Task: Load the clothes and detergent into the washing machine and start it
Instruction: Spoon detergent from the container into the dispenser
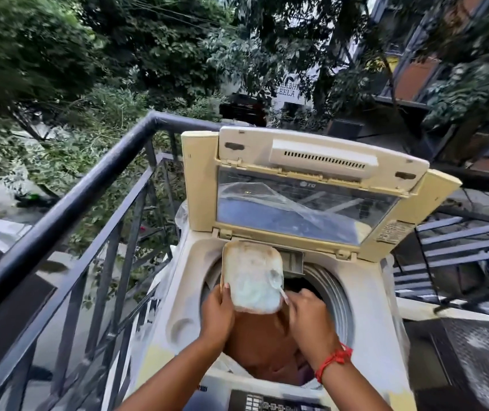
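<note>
A cream top-loading washing machine (367, 295) stands on a balcony with its lid (305, 185) raised. Brown and purple clothes (264, 348) lie inside the drum. My left hand (218, 314) grips the near left edge of a rectangular plastic container (252, 277) of white detergent powder, held tilted over the drum opening. My right hand (307, 312) pinches the handle of a white plastic spoon (277, 281) whose bowl rests in the powder at the container's right side. A red thread band circles my right wrist.
A black metal railing (68, 203) runs along the left and behind the machine, with trees and a street beyond. The control panel (272, 403) sits at the machine's near edge. Dark stair steps (456, 250) and a dark mat (486, 363) lie on the right.
</note>
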`<state>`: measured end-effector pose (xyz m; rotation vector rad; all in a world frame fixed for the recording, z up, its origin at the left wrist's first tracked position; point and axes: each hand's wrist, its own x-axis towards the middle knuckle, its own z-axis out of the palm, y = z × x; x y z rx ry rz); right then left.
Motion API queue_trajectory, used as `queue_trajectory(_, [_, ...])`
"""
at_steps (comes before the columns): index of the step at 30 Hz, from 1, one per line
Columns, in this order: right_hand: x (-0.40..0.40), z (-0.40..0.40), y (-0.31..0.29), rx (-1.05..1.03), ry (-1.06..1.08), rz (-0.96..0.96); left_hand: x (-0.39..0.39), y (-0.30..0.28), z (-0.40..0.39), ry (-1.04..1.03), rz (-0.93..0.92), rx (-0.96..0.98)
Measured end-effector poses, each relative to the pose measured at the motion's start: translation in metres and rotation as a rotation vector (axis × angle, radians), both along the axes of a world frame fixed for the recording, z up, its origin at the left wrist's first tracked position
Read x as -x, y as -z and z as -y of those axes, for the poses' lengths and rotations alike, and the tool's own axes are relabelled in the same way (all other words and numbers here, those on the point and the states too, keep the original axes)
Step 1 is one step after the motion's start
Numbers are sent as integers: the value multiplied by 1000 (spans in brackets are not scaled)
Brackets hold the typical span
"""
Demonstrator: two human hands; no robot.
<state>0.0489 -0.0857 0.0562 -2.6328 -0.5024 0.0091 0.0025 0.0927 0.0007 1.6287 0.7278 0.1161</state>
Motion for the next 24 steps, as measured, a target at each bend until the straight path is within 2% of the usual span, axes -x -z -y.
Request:
queue_trajectory(3, [0, -7, 8, 86, 51, -56, -6, 10, 0, -2, -21, -12])
queue_trajectory(6, [8, -18, 14, 103, 7, -89, -9, 10, 6, -5, -34, -18])
queue_trajectory(12, [26, -42, 10, 12, -96, -172, -9, -4, 9, 18, -57, -72])
queue_trajectory(15, [26, -48, 8, -78, -26, -218, -9, -13, 9, 21, -50, -40])
queue_trajectory(18, [18, -49, 11, -270, 151, -427, -11, -12, 8, 32, -57, -17])
queue_trajectory(21, [9, -47, 12, -572, 318, -699, -12, -3, 7, 35, -75, 38])
queue_trajectory(24, [-5, -40, 14, -767, 374, -778, -11, 8, 2, -6, -111, 150])
